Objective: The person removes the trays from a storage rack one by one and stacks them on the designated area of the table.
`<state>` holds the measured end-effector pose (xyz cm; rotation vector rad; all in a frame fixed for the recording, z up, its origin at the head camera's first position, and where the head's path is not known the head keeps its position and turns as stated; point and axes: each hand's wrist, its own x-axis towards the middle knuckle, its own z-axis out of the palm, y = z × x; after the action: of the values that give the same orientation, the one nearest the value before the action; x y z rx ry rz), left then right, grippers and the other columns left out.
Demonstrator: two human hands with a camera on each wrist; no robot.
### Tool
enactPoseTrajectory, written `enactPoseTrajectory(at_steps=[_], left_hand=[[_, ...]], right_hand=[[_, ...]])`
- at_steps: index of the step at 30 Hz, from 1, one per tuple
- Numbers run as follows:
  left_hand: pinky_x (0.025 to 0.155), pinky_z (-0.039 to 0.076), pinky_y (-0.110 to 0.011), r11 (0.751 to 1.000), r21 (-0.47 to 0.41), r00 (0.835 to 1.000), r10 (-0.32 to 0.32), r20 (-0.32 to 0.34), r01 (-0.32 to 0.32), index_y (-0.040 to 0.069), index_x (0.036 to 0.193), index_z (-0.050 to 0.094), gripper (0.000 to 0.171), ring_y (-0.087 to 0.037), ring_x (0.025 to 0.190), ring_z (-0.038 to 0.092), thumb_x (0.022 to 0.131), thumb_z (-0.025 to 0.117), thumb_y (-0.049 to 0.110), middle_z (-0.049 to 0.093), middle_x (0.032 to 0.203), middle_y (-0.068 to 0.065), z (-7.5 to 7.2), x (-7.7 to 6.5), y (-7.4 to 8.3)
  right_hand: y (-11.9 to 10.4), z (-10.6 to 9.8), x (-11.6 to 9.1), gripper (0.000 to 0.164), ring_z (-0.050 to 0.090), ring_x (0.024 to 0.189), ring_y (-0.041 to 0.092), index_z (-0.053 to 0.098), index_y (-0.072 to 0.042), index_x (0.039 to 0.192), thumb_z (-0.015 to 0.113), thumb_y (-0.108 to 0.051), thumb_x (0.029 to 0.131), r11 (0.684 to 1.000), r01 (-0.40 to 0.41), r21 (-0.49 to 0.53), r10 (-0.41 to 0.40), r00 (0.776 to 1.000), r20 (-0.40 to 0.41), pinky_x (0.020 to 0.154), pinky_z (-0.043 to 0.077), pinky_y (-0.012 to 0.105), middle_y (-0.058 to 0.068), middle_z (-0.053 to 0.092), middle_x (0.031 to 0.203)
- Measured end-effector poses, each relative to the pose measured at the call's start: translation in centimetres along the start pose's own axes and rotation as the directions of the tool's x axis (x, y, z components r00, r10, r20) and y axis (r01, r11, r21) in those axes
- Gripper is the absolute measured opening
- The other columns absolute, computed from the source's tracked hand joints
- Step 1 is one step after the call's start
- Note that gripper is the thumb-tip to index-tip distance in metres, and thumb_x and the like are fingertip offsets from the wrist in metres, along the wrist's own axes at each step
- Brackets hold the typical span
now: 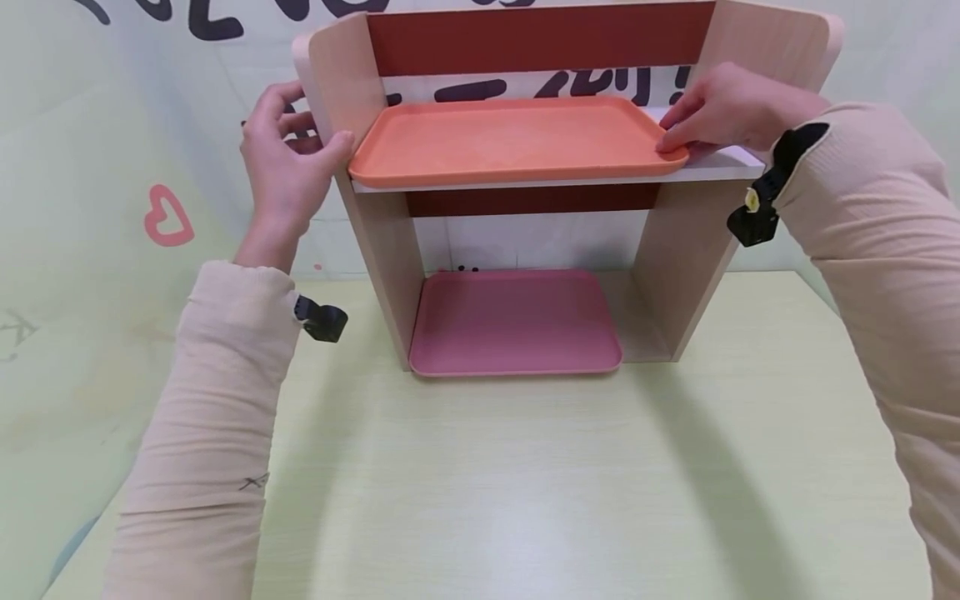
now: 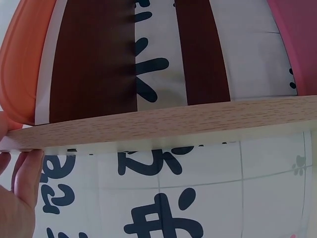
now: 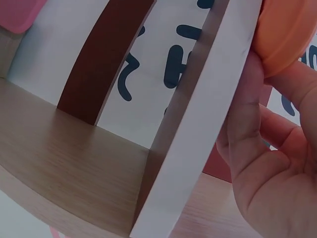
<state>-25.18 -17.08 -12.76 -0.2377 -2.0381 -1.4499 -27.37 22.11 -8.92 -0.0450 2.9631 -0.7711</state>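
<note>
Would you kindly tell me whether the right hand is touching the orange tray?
Touching: the right wrist view shows the right hand gripping the orange tray at its corner, without a gap.

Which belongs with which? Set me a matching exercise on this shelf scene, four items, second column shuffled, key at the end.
Column 1
1. Orange tray
2. Pink tray
3. Left grip
4. Right grip

Column 2
A. Lies on the bottom board
B. Pinches the right end of a tray
C. Lies on the white upper board
D. Holds the edge of the left side panel

Right pairs: 1-C, 2-A, 3-D, 4-B
</note>
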Motion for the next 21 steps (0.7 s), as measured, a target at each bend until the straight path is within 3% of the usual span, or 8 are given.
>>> enactPoseTrajectory(at_steps=[6,13,18,21], left_hand=[[0.082,0.046,-0.024,1.000,0.007,1.000,0.013,-0.003,-0.013,0.017,0.118,0.052,0.045,-0.016,0.085,0.056,0.075,0.067,0.016,0.054,0.111,-0.006,0.0,0.0,-0.1],[0.083,0.046,-0.024,1.000,0.006,1.000,0.010,-0.002,-0.010,0.018,0.118,0.052,0.046,-0.016,0.086,0.055,0.075,0.067,0.016,0.054,0.111,-0.006,-0.1,-0.1,-0.1],[0.082,0.046,-0.024,1.000,0.008,1.000,0.013,-0.001,-0.013,0.018,0.118,0.052,0.045,-0.016,0.086,0.055,0.075,0.066,0.016,0.054,0.111,-0.006,0.0,-0.1,-0.1],[0.083,0.046,-0.024,1.000,0.013,1.000,0.016,0.003,-0.016,0.018,0.119,0.052,0.046,-0.017,0.088,0.056,0.075,0.066,0.017,0.054,0.113,-0.006,0.1,-0.1,-0.1]], right_hand=[[0.2,-0.2,-0.1,0.056,0.055,0.076,0.017,0.045,-0.002,0.128,0.059,-0.031,0.082,0.998,-0.015,0.067,0.012,0.999,0.042,0.070,0.049,0.018,0.004,0.057,0.094],[0.5,-0.3,-0.4,0.060,0.052,0.077,0.015,0.040,-0.002,0.132,0.057,-0.034,0.083,0.990,-0.037,0.137,0.029,0.998,0.060,0.069,0.048,0.016,0.003,0.051,0.099],[0.8,-0.3,-1.1,0.059,0.055,0.074,0.015,0.041,-0.001,0.130,0.054,-0.037,0.085,0.982,-0.030,0.185,0.023,0.999,0.041,0.068,0.048,0.016,-0.003,0.055,0.089],[1.1,-0.3,-1.6,0.061,0.057,0.073,0.014,0.038,-0.001,0.132,0.054,-0.036,0.085,0.962,-0.045,0.270,0.036,0.999,0.036,0.068,0.048,0.016,-0.004,0.056,0.086]])
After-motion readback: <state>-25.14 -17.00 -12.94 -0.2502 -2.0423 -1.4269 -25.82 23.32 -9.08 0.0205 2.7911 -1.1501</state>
